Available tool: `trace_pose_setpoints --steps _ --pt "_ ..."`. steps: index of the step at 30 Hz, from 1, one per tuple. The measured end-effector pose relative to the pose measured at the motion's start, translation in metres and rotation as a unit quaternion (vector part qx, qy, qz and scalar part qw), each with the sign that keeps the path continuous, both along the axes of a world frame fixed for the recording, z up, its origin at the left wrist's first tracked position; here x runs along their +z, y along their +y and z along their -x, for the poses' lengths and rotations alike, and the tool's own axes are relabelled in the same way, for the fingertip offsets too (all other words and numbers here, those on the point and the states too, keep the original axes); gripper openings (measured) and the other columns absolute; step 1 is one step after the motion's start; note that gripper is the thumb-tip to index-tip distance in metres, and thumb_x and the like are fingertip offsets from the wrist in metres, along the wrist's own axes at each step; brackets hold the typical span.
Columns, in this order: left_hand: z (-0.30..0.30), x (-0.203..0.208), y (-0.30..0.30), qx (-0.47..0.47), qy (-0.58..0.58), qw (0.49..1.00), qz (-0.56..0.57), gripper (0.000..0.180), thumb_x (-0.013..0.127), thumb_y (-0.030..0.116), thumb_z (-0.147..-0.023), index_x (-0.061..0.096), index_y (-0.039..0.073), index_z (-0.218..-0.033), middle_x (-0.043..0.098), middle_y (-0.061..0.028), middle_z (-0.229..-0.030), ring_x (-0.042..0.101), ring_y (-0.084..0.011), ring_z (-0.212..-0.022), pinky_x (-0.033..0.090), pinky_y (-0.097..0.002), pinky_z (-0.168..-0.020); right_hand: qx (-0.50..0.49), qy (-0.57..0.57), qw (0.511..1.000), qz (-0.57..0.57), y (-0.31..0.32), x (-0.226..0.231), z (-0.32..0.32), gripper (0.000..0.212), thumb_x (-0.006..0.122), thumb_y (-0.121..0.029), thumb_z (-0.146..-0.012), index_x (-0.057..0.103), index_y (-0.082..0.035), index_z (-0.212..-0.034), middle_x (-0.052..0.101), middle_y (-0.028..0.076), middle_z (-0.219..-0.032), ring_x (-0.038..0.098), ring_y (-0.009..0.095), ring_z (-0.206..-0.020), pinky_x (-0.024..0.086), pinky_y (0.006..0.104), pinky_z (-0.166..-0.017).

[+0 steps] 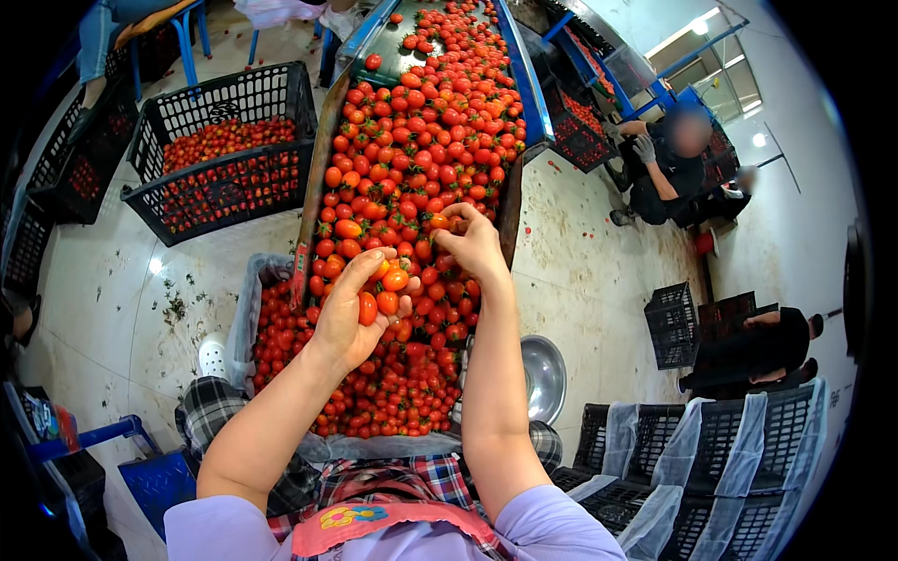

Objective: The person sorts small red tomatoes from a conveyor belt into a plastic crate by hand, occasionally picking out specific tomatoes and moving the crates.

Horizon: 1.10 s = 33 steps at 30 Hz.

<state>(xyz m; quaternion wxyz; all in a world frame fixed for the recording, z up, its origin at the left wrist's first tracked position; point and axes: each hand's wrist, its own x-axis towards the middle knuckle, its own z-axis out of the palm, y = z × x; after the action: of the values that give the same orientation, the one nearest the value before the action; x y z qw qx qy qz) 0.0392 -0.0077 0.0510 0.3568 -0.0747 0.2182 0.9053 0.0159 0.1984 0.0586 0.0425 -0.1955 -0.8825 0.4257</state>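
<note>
The right hand (479,251) clamped its grip on an orange tomato (439,221) above the chute (535,89); the left hand (348,320) cupped several tomatoes (396,280). Its loose curl risked spilling these into the lined crate (245,323).

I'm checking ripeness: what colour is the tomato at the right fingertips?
The tomato at the right hand is orange, clearest in the head view.

From my end I count one left hand (346,318), one right hand (477,248), one metal bowl (545,381), one white clog (212,357); tomatoes (402,388) uncountable.
</note>
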Motion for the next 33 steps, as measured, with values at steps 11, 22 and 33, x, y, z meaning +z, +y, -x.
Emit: trace_pose_setpoints --steps 11,22,33 --pt "-0.003 0.003 0.007 0.016 -0.002 1.0 0.026 0.033 0.051 0.034 -0.091 0.05 0.011 -0.115 0.057 -0.0074 -0.107 0.058 -0.0232 -0.101 0.051 -0.0377 -0.081 -0.043 0.194 0.975 0.099 -0.04 0.029 -0.047 0.026 0.065 -0.009 -0.072 0.059 -0.003 -0.096 0.061 0.01 -0.076 0.057 0.015 -0.063 0.048 0.0283 -0.062" --pt "-0.002 0.008 -0.003 0.046 -0.023 0.996 -0.068 0.036 0.047 0.042 -0.091 0.055 0.01 -0.104 0.058 -0.0061 -0.101 0.056 -0.0198 -0.099 0.046 -0.0345 -0.089 0.057 0.199 0.918 -0.339 -0.138 0.038 -0.074 0.039 0.066 -0.028 -0.078 0.056 -0.01 -0.111 0.049 0.01 -0.087 0.054 0.026 -0.081 0.05 0.0354 -0.063" --pt "0.039 -0.032 -0.06 0.109 -0.088 0.981 -0.136 0.028 0.051 0.032 -0.091 0.062 0.009 -0.101 0.065 -0.0046 -0.096 0.061 -0.0183 -0.089 0.05 -0.0321 -0.076 0.096 0.403 0.855 -0.313 -0.189 0.06 -0.052 0.039 0.077 -0.029 -0.064 0.06 -0.007 -0.091 0.044 0.012 -0.108 0.038 0.032 -0.099 0.033 0.0439 -0.081"
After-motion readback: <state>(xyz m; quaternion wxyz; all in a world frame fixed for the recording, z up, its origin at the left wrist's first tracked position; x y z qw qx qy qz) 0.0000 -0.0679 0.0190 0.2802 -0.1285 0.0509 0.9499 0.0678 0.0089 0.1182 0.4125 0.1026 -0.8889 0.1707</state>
